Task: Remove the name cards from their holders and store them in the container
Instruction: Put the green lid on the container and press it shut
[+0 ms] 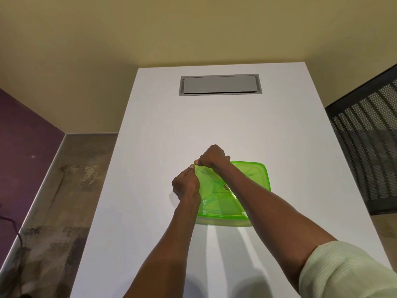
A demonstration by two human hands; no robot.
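Hands (left [186,186], right [212,158]) both pinched on green container [255,179] lid's far-left corner.

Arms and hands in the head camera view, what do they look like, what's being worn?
Both forearms are bare. The left hand and the right hand wear no gloves, and no rings, watch or bracelet show. On the right arm a pale green sleeve of finely textured fabric is pushed up to about the elbow. No sleeve shows on the left arm in this view.

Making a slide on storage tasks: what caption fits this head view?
Both hands, left hand and right hand, pinch the far-left corner of a green lidded container on a white table.
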